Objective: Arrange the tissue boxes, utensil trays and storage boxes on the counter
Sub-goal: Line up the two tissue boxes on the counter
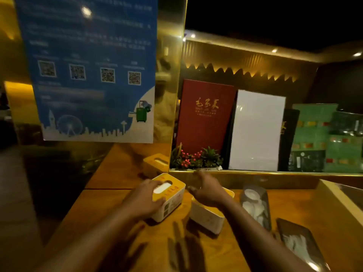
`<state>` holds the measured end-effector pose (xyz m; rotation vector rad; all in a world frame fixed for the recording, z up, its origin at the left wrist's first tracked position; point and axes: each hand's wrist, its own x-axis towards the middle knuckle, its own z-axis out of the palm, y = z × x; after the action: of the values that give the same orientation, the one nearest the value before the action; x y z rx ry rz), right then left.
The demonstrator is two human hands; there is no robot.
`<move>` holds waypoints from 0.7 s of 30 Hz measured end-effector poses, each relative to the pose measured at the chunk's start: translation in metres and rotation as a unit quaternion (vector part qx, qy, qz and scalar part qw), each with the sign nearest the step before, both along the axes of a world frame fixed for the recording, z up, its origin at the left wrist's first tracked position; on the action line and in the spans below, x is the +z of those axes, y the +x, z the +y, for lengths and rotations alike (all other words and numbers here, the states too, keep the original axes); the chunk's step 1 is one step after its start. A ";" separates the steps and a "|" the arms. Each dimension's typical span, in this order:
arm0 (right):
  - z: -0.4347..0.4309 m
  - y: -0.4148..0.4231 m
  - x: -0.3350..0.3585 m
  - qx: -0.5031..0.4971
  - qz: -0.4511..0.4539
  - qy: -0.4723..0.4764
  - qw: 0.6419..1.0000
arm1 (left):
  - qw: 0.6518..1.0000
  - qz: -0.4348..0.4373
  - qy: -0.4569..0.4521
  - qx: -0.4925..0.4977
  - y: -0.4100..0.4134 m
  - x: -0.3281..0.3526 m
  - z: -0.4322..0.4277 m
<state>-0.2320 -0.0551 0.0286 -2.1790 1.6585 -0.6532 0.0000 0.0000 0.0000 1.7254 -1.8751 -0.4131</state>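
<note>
A white tissue box with a yellow lid (172,195) stands on the wooden counter (110,211), a tissue showing in its slot. My left hand (146,199) is clasped on its near-left side. A second yellow-lidded tissue box (208,215) stands just to its right. Above that one hovers my right hand (208,190), fingers spread, holding nothing. Farther back by the gold panel a third tissue box (156,162) appears, perhaps a reflection. Two dark clear-lidded trays (255,205) (298,242) lie to the right.
A gold mirrored panel with a blue QR-code poster (92,71) rises at the left. Behind a gold ledge (255,174) stand menus, red (204,116) and white (257,130), and a small berry plant (196,159). A raised wooden edge (339,201) borders the right.
</note>
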 end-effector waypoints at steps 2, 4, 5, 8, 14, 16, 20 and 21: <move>-0.017 0.024 -0.013 -0.010 0.032 0.020 0.999 | 1.000 0.000 0.016 0.013 0.001 -0.018 -0.006; -0.034 0.042 -0.030 -0.015 0.080 0.036 0.996 | 0.999 -0.024 0.022 0.006 0.003 -0.041 -0.014; -0.044 0.050 -0.037 -0.019 0.103 0.037 0.994 | 0.999 -0.027 0.020 0.004 0.006 -0.049 -0.019; -0.070 0.061 -0.057 -0.015 0.183 0.051 0.982 | 0.998 -0.058 0.026 -0.001 0.019 -0.068 -0.031; -0.088 0.065 -0.074 0.032 0.223 0.060 0.972 | 0.998 -0.068 0.001 0.000 0.035 -0.087 -0.035; -0.082 0.067 -0.075 0.040 0.230 0.037 0.972 | 0.999 -0.045 -0.005 0.028 0.046 -0.085 -0.035; -0.053 0.081 -0.083 0.050 0.234 -0.012 0.971 | 0.994 0.067 0.011 0.085 0.074 -0.091 -0.036; -0.044 0.085 -0.087 0.048 0.222 -0.017 0.974 | 0.991 0.101 0.008 0.087 0.079 -0.094 -0.037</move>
<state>-0.1467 -0.0991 -0.0579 -2.5490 1.7355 -0.1709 0.0793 -0.0366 -0.0935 1.7693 -1.5692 -0.5135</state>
